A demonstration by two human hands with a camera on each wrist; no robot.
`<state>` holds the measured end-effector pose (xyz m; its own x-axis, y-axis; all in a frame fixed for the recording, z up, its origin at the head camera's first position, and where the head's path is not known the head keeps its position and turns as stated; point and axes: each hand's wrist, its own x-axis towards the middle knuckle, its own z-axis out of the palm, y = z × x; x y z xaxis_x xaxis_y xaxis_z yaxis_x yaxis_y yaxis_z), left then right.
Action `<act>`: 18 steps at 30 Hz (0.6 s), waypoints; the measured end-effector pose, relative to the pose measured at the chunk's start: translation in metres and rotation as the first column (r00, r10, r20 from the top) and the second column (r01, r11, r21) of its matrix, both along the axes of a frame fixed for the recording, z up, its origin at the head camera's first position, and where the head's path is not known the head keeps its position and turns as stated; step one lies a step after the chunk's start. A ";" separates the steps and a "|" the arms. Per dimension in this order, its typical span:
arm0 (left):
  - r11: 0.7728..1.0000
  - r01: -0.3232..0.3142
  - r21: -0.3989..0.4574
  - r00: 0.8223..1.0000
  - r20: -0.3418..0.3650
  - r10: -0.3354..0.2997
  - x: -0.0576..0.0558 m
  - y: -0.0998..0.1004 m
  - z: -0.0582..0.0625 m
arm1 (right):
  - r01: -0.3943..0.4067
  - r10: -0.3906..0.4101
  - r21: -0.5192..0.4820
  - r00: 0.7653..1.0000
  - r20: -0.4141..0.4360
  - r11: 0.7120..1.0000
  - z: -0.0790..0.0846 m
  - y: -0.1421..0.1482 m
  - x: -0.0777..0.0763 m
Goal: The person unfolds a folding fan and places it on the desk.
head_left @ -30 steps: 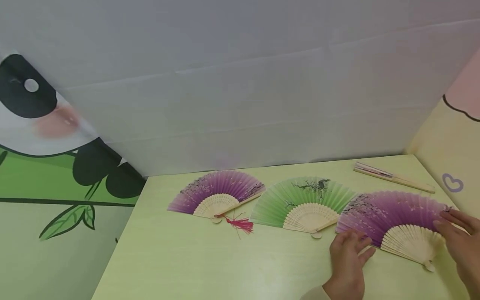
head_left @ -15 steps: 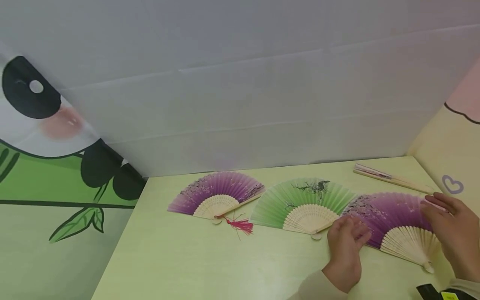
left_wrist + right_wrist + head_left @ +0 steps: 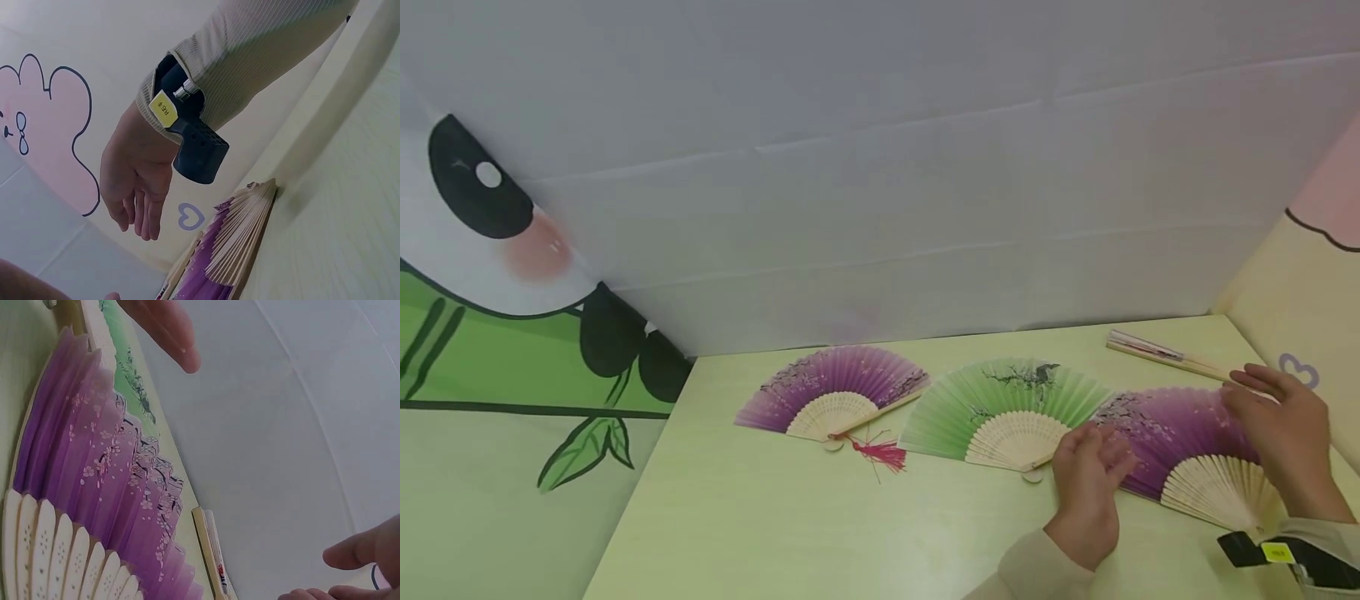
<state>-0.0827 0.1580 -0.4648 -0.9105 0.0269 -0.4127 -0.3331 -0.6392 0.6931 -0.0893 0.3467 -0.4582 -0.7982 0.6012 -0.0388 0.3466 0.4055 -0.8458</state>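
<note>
An opened purple folding fan (image 3: 1183,421) with pale slatted ribs lies on the table at the right. My right hand (image 3: 1285,433) hovers over its right side, fingers loosely bent and holding nothing. In the left wrist view that right hand (image 3: 137,181) hangs in the air above the fan (image 3: 225,250), fingers pointing down. Near the fan's left edge is my left hand (image 3: 1086,492), palm turned inward and fingers relaxed. The right wrist view shows left-hand fingers (image 3: 169,331) raised above the fan's pleats (image 3: 106,456), apart from them.
An opened green fan (image 3: 1007,396) lies in the middle, overlapping the right purple fan's edge. Another purple fan (image 3: 831,383) with a red tassel (image 3: 883,454) is at the left. A folded fan (image 3: 1157,350) lies behind, near the side wall (image 3: 1285,292). A grey wall (image 3: 880,208) borders the table (image 3: 760,517).
My right hand has come off the purple fan's right edge and moved left and up over it. My left hand has risen slightly from the fan's left edge. The fans lie as before.
</note>
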 end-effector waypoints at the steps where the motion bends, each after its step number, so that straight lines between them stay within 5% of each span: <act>1: 1.000 -0.001 0.000 1.000 0.000 0.001 0.000 0.000 0.000 | -0.003 0.003 0.012 1.000 0.006 1.000 0.000 0.000 -0.002; 18: 1.000 0.010 -0.004 1.000 -0.010 -0.010 -0.007 0.009 0.004 | -0.065 0.060 0.102 0.997 0.052 0.993 -0.001 0.017 -0.034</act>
